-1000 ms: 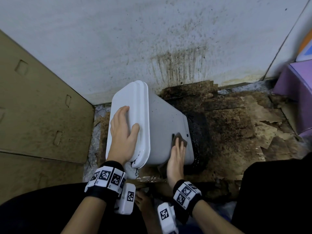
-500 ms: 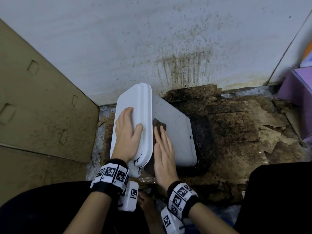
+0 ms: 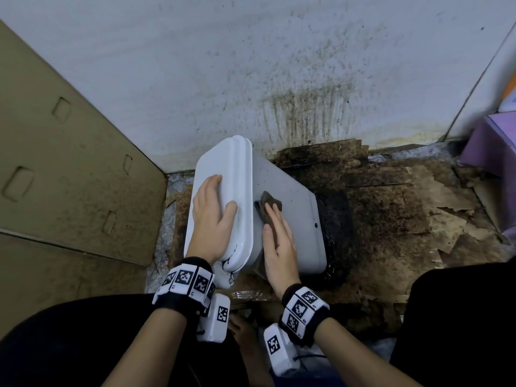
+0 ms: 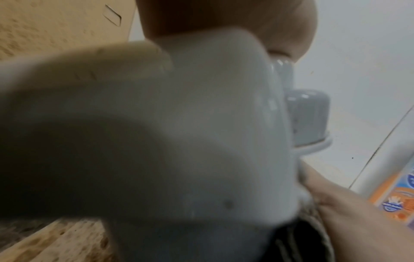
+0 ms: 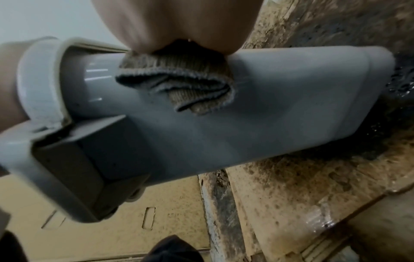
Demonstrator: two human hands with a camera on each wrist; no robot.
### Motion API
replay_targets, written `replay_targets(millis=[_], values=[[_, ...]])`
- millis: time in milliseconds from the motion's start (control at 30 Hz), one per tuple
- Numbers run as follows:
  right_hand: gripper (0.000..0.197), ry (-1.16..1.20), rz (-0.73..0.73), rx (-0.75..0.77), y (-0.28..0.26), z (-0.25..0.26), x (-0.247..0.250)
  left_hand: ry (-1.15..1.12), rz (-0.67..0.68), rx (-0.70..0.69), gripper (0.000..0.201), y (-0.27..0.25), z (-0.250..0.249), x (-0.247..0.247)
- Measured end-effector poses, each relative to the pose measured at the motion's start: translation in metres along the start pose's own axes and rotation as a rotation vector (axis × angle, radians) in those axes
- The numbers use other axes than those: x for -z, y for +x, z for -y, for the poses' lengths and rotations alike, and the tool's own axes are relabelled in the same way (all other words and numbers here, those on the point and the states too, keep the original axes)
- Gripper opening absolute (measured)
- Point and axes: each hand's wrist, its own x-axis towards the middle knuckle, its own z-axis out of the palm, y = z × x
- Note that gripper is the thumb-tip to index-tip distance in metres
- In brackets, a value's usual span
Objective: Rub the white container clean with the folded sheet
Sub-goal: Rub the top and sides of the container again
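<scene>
The right hand kept a flat grip, fingers straight, pressing the folded sheet, a brown ribbed cloth, against the side wall of the white container, just right of its lid rim. The left hand lay spread over the lid, fingers extended and the thumb at the rim, bracing it. The container lay tipped on its side on stained, dark-soaked cardboard covering the floor, beyond both wrists and close to the spattered white wall. Flat cardboard panels stood to the left of the left hand. From the right wrist view, the cloth's bunched folds hung below the palm.
</scene>
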Motion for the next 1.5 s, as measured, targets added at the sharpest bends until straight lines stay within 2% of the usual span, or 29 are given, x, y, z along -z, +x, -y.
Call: replay_targets(millis=[167, 233, 300, 367, 467, 533, 667, 867, 933, 1067, 1167, 1233, 1367, 1500], values=[[0.037, 0.195, -0.146, -0.086, -0.003, 0.016, 0.002, -0.003, 0.008, -0.006, 0.06, 0.0, -0.003, -0.002], [0.035, 0.311, -0.16, -0.106, -0.004, 0.032, -0.001, 0.002, 0.007, -0.006, 0.059, 0.001, -0.006, -0.003], [0.036, 0.346, -0.119, -0.049, -0.006, 0.049, -0.008, -0.002, 0.005, -0.001, 0.056, 0.001, -0.01, -0.005], [0.04, 0.265, -0.047, 0.012, -0.009, 0.059, -0.013, -0.018, 0.005, 0.011, 0.054, 0.002, -0.013, -0.007], [0.048, 0.008, 0.069, 0.106, -0.01, 0.057, -0.018, -0.028, 0.007, 0.03, 0.057, 0.002, -0.013, -0.009], [0.05, -0.078, 0.102, 0.142, -0.007, 0.052, -0.017, -0.012, 0.013, 0.029, 0.058, 0.002, -0.014, -0.01], [0.052, -0.124, 0.211, 0.108, 0.014, 0.057, -0.014, -0.009, 0.023, 0.037, 0.06, 0.002, -0.011, -0.009], [0.058, -0.252, 0.387, 0.09, 0.078, 0.079, 0.002, 0.001, 0.033, 0.027, 0.06, 0.002, -0.012, -0.01], [0.056, -0.339, 0.436, 0.112, 0.099, 0.087, 0.007, 0.013, 0.034, 0.02, 0.06, 0.003, -0.011, -0.011], [0.041, -0.489, 0.555, 0.148, 0.127, 0.098, 0.01, 0.008, 0.035, 0.026, 0.059, 0.004, -0.011, -0.011], [0.039, -0.471, 0.51, 0.125, 0.133, 0.094, 0.011, -0.002, 0.029, 0.028, 0.059, 0.004, -0.013, -0.011], [0.029, -0.454, 0.46, 0.125, 0.127, 0.085, 0.009, 0.001, 0.025, 0.021, 0.058, 0.003, -0.014, -0.012], [0.052, -0.324, 0.42, 0.098, 0.079, 0.089, 0.012, -0.008, 0.025, 0.028, 0.058, 0.002, -0.013, -0.01], [0.054, -0.154, 0.331, 0.046, 0.014, 0.072, 0.012, -0.006, 0.022, 0.022, 0.059, 0.001, -0.014, -0.01]])
